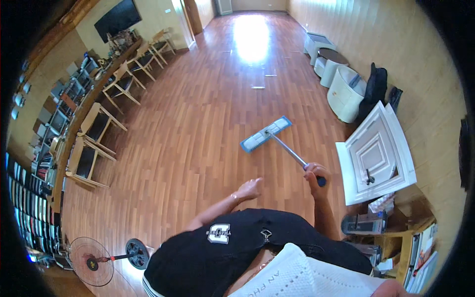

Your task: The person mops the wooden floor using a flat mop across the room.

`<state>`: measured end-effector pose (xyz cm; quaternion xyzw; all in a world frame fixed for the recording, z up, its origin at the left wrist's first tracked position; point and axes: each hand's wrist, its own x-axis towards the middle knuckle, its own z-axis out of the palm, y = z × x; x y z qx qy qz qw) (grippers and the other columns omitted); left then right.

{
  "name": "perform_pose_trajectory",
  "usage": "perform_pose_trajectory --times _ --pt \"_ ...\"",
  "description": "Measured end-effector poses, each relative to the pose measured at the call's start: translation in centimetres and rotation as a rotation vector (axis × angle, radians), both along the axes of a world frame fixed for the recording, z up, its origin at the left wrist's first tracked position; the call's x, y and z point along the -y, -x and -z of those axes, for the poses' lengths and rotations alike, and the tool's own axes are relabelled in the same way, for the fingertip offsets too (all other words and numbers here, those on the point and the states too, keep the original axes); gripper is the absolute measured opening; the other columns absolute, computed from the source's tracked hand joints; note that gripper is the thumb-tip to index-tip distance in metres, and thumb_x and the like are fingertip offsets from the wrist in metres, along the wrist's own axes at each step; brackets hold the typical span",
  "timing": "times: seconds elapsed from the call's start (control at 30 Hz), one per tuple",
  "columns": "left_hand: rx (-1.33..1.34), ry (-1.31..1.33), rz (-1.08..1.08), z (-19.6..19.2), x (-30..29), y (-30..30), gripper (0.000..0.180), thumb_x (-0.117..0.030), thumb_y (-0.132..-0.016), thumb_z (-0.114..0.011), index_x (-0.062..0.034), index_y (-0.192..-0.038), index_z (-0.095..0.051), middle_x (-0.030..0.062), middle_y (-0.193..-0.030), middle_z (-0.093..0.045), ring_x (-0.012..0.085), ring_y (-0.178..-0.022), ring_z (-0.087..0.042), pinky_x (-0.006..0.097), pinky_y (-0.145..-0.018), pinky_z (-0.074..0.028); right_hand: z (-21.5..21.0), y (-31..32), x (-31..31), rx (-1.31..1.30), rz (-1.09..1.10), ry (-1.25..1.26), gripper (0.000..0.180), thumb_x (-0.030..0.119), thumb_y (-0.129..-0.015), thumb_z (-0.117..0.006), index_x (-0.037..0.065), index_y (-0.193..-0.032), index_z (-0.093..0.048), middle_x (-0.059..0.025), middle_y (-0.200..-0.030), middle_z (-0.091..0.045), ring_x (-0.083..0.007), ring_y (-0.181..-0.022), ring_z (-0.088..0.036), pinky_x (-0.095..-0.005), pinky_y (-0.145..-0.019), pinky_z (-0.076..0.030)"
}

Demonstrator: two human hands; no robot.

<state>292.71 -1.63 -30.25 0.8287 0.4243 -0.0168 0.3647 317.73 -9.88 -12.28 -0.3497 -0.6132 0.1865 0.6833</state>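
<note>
A flat mop (pixel 265 133) with a wide blue-edged head lies on the wooden floor ahead of me, tilted up toward the right. Its metal pole (pixel 291 153) slants back toward me and ends in a dark grip. My right hand (pixel 316 176) is wrapped around the upper end of that pole. In front of my body, my left hand (pixel 248 189) hangs over the floor with its fingers curled in and nothing visible in them. It is apart from the mop.
Wooden chairs (pixel 96 123) line a long cluttered counter (pixel 74 116) on the left. A standing fan (pixel 91 261) is at the near left. Along the right wall stand a white cabinet door (pixel 378 153), a black bag (pixel 374 89), a white rounded cabinet (pixel 344 94) and a shelf (pixel 405 255).
</note>
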Motion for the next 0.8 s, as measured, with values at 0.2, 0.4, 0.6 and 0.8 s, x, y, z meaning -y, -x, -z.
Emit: perform_pose_trajectory --times 0.2,0.4,0.6,0.8 --pt "0.014 0.080 -0.362 4.4 7.2 11.5 0.052 -0.042 -0.082 -0.063 -0.0079 -0.121 -0.058 0.0204 -0.110 -0.065 0.0347 -0.104 -0.061 0.043 -0.089 -0.049 11.6 -0.8 -15.1 -0.059 0.180 -0.013 0.020 -0.009 -0.079 -0.064 0.000 -0.068 -0.050 -0.0071 -0.071 -0.057 -0.0168 -0.070 -0.057 -0.0301 -0.067 -0.048" --pt "0.124 0.185 -0.559 3.7 12.5 16.4 0.048 -0.041 -0.083 -0.064 -0.0058 -0.115 -0.062 0.0156 -0.102 -0.069 0.0288 -0.095 -0.066 0.038 -0.083 -0.052 19.3 2.7 -21.5 0.106 0.260 0.007 0.015 0.000 -0.074 -0.073 0.005 -0.072 -0.060 -0.0070 -0.080 -0.063 -0.0202 -0.075 -0.061 -0.0332 -0.071 -0.050" --pt "0.350 0.157 -0.650 -3.0 13.8 17.5 0.042 -0.031 -0.084 -0.069 -0.0058 -0.117 -0.061 0.0120 -0.103 -0.069 0.0219 -0.090 -0.066 0.033 -0.078 -0.052 18.2 15.5 -16.4 0.312 0.299 0.023 0.019 0.017 -0.069 -0.076 0.011 -0.065 -0.059 -0.0059 -0.072 -0.062 -0.0261 -0.073 -0.061 -0.0384 -0.066 -0.045" --pt "0.657 -0.313 -0.598 -17.7 15.9 18.7 0.061 -0.025 -0.083 -0.073 -0.0061 -0.134 -0.048 0.0136 -0.131 -0.055 0.0204 -0.111 -0.056 0.033 -0.087 -0.047 0.8 24.5 -2.6 0.468 0.252 0.101 0.027 0.023 -0.072 -0.077 0.010 -0.068 -0.053 -0.0057 -0.066 -0.057 -0.0270 -0.067 -0.060 -0.0367 -0.064 -0.041"
